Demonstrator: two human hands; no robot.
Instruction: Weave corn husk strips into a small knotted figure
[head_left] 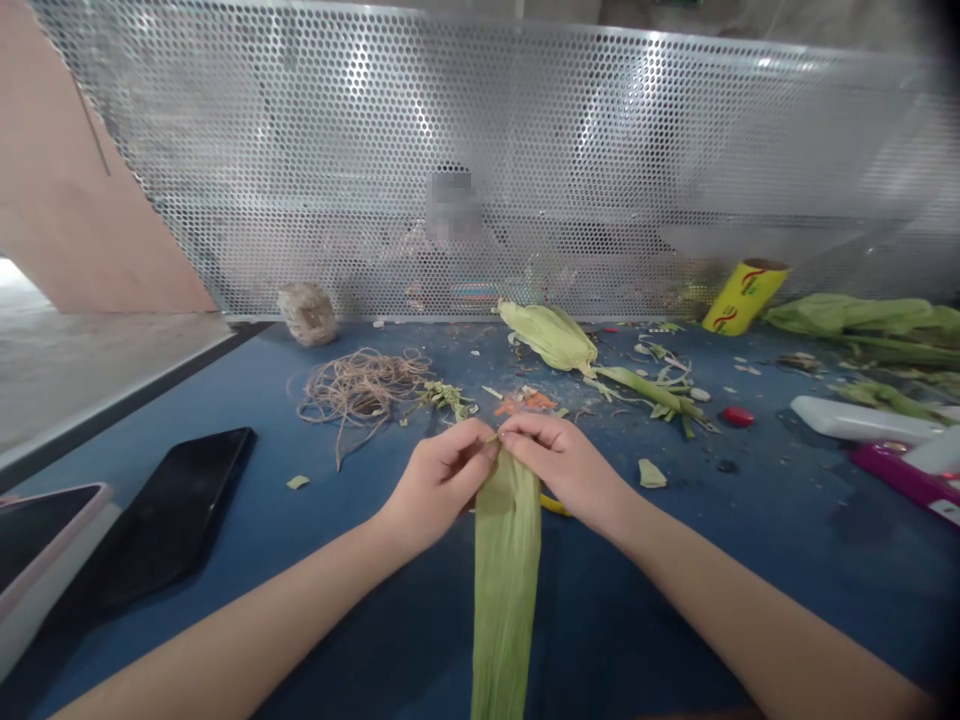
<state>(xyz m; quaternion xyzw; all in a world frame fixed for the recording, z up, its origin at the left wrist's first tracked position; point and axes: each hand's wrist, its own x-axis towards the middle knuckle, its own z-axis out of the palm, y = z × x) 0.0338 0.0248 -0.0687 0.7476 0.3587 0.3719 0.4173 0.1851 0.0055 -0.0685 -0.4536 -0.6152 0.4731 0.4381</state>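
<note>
A long strip of green corn husk hangs down toward me, its upper end pinched between both hands. My left hand is closed on the left side of that end, thumb against the fingers. Close beside it, my right hand pinches the right side, and the fingertips of the two hands nearly meet. Something yellow and curved shows partly behind the husk, under my right hand. Just beyond my hands lie orange scraps and a bit of green plant.
A tangle of twine and a whitish roll lie left. Phones rest nearer me. A husk bundle, a yellow tube and a red object lie beyond. A perforated metal screen closes the back of the blue table.
</note>
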